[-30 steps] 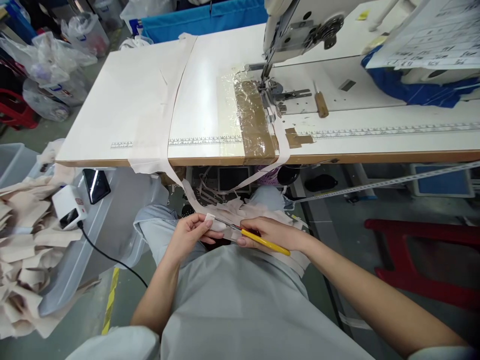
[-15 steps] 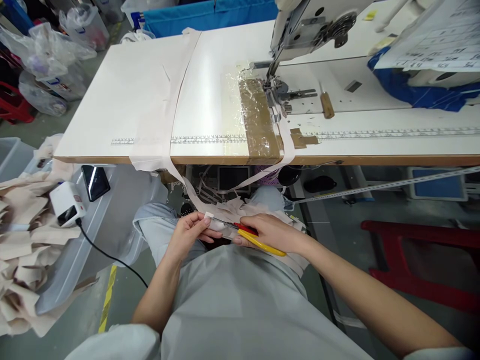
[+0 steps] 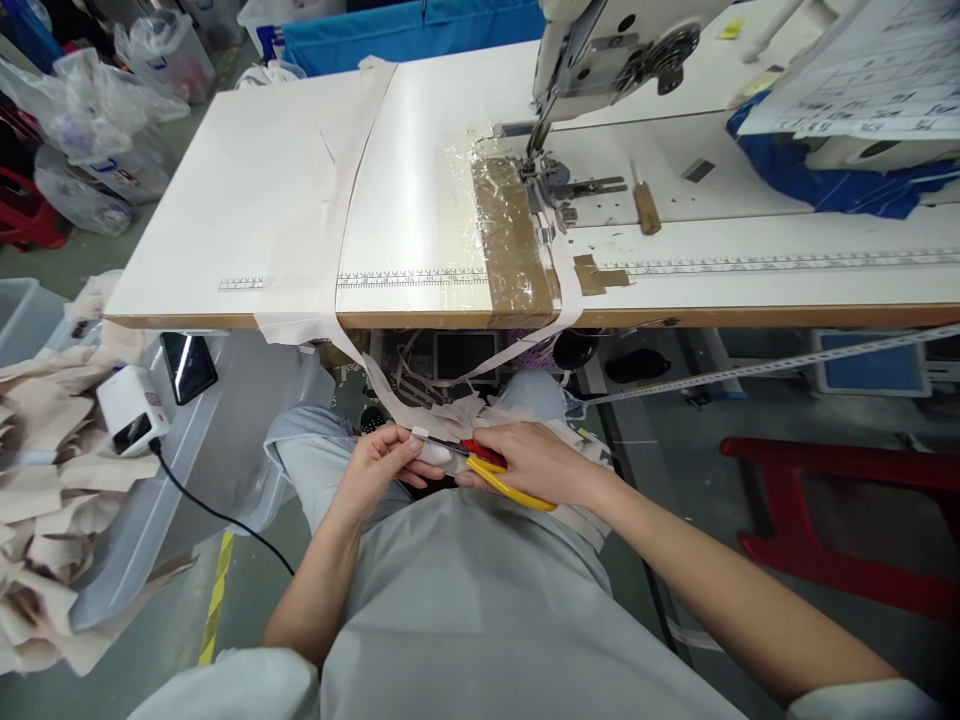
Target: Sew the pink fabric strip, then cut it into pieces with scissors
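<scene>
- Pinching a bit of white cloth [image 3: 421, 433] between thumb and fingers, the left hand [image 3: 388, 462] is over the lap, its grip closed on that cloth.
- The right hand [image 3: 521, 462] is wrapped around the handles of the scissors [image 3: 517, 489], one handle yellow and one red; the blades point toward the left hand and reach the cloth there. Whether the blades are parted or together is too small to tell.
- The scissors are in front of the grey apron [image 3: 480, 610], below the table's front edge.
- A heap of pale cloth [image 3: 459, 412] lies across the lap, just beyond both hands.
- A pale strip [image 3: 568, 280] runs from under the foot of the sewing machine [image 3: 622, 55] over the edge of the white table [image 3: 187, 200] and down toward the lap.
- A long pale piece of fabric [image 3: 300, 275] lies across the table's left part and hangs over the front edge.
- A wooden-handled awl [image 3: 646, 208] lies on the table, near the machine's foot.
- At the person's left, a clear plastic bin [image 3: 217, 450] has cut cloth pieces [image 3: 37, 490], a black phone [image 3: 189, 367] and a white charger [image 3: 135, 412] with a black cable [image 3: 225, 517].
- A red stool [image 3: 772, 490] stands at the right.
</scene>
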Demonstrator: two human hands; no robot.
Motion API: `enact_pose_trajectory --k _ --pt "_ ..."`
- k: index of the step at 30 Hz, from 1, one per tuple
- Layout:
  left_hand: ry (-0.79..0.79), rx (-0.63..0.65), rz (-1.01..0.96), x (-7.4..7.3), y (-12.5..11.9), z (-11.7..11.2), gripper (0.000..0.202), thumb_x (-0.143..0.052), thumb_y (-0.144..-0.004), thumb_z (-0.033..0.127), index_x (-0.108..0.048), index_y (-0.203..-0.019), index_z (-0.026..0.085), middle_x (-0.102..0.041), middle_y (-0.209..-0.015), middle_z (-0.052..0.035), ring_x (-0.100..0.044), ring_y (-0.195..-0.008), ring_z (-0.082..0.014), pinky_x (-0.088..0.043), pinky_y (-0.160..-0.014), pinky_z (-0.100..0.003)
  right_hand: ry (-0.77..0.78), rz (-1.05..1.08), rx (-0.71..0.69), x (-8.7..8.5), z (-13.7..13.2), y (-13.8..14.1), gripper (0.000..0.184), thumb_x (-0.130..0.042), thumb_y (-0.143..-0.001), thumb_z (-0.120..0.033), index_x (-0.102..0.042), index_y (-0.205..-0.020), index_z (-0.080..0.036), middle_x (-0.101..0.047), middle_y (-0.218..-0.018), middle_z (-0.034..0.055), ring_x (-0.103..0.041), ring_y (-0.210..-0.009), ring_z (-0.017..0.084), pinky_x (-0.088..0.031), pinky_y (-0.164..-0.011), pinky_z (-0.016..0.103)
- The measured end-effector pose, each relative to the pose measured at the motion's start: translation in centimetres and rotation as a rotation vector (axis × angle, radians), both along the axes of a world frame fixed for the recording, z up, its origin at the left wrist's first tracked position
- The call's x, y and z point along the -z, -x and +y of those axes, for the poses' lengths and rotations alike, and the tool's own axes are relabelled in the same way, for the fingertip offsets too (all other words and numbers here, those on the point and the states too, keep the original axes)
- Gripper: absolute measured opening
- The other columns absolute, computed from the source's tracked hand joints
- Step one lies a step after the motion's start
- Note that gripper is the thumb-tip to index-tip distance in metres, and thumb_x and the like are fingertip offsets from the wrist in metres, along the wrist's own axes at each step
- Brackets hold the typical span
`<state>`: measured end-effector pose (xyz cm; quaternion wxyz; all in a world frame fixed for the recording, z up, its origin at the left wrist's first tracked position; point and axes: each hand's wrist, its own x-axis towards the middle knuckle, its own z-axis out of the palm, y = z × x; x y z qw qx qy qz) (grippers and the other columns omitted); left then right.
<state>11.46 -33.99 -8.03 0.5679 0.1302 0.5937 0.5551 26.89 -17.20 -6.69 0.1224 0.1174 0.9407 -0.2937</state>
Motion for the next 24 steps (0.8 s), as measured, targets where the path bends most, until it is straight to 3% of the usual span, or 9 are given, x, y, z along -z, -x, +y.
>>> enact_pose_trajectory --k 6,9,11,13,15,18,20,22,24 --pt "0.023 0.015 0.04 -0.1 -0.3 0.4 0.039 -0.072 -0.072 0.05 -0.055 -0.078 0.016 -0.071 -0.069 -0.0052 -0.072 -0.07 -0.0222 -0.054 -0.057 -0.025 0.059 0.035 0.072 0.8 0.0 0.1 0.051 -0.046 -0.084 -0.064 -0.032 -0.059 -0.021 -0.042 -0.053 -0.0014 -0.037 -0.049 0.013 -0.021 -0.049 0.026" --pt "0.02 0.089 0.006 -0.1 -1.5 1.4 0.045 -0.069 -0.071 0.057 -0.049 -0.082 0.019 -0.068 -0.065 -0.0023 -0.071 -0.067 -0.0222 -0.055 -0.058 -0.028 0.217 0.16 0.147 1.2 -0.5 0.6 0.041 -0.05 -0.083 -0.056 -0.035 -0.065 -0.021 -0.044 -0.06 -0.0025 -0.039 -0.054 0.013 -0.025 -0.05 0.024" --pt "-0.007 0.211 0.003 -0.9 -1.7 2.3 0.045 -0.061 -0.075 0.062 -0.044 -0.086 0.022 -0.067 -0.067 -0.0016 -0.069 -0.064 -0.0216 -0.054 -0.055 -0.03 0.349 0.266 0.222 1.2 -1.0 0.9 0.034 -0.049 -0.083 -0.047 -0.034 -0.067 -0.022 -0.042 -0.061 -0.0036 -0.039 -0.055 0.012 -0.029 -0.051 0.023" --pt "-0.037 0.317 0.219 -2.8 -0.4 3.5 0.038 -0.052 -0.082 0.059 -0.044 -0.089 0.022 -0.067 -0.076 -0.003 -0.067 -0.062 -0.0197 -0.052 -0.053 -0.031 0.414 0.357 0.302 0.8 -1.3 0.7 0.027 -0.048 -0.082 -0.04 -0.034 -0.066 -0.022 -0.042 -0.061 -0.0038 -0.04 -0.056 0.012 -0.032 -0.052 0.023" --pt "-0.044 0.301 0.703 -5.3 2.9 5.0 0.025 -0.051 -0.087 0.045 -0.051 -0.093 0.021 -0.065 -0.085 -0.0054 -0.064 -0.068 -0.0187 -0.051 -0.061 -0.033 0.39 0.413 0.372 0.1 -1.2 -0.3 0.023 -0.049 -0.082 -0.036 -0.038 -0.067 -0.021 -0.044 -0.062 -0.0033 -0.041 -0.057 0.012 -0.034 -0.053 0.023" --pt "0.045 0.045 1.374 -8.9 10.4 8.5 0.023 -0.064 -0.076 0.026 -0.057 -0.097 0.018 -0.057 -0.103 -0.0113 -0.057 -0.1 -0.0293 -0.044 -0.081 -0.045 0.305 0.428 0.474 -1.2 -0.7 -3.0 0.022 -0.053 -0.084 -0.038 -0.047 -0.072 -0.02 -0.049 -0.065 -0.002 -0.044 -0.057 0.012 -0.038 -0.054 0.024" --pt "0.05 -0.062 1.416 -10.0 15.4 11.6 0.026 -0.073 -0.056 0.012 -0.057 -0.075 0.021 -0.057 -0.098 -0.0116 -0.049 -0.11 -0.0385 -0.04 -0.084 -0.051 0.302 0.443 0.551 -1.9 -0.2 -5.0 0.024 -0.055 -0.086 -0.042 -0.052 -0.077 -0.02 -0.058 -0.072 0.0011 -0.052 -0.062 0.015 -0.044 -0.057 0.026" --pt "-0.094 -0.134 1.209 -10.0 19.3 14.8 0.039 -0.072 -0.042 -0.001 -0.044 -0.05 0.025 -0.054 -0.076 -0.009 -0.048 -0.107 -0.0393 -0.04 -0.081 -0.046 0.355 0.465 0.639 -2.3 0.4 -6.9 0.026 -0.058 -0.086 -0.046 -0.055 -0.08 -0.022 -0.065 -0.085 0.0051 -0.061 -0.075 0.021 -0.049 -0.066 0.03" --pt "-0.268 -0.172 0.983 -9.5 21.5 17.3 0.05 -0.071 -0.04 -0.004 -0.031 -0.042 0.025 -0.044 -0.058 -0.0045 -0.052 -0.099 -0.0347 -0.041 -0.072 -0.038 0.426 0.501 0.719 -2.6 1.5 -8.7 0.031 -0.059 -0.085 -0.052 -0.055 -0.078 -0.023 -0.067 -0.089 0.0074 -0.064 -0.083 0.025 -0.052 -0.07 0.034"
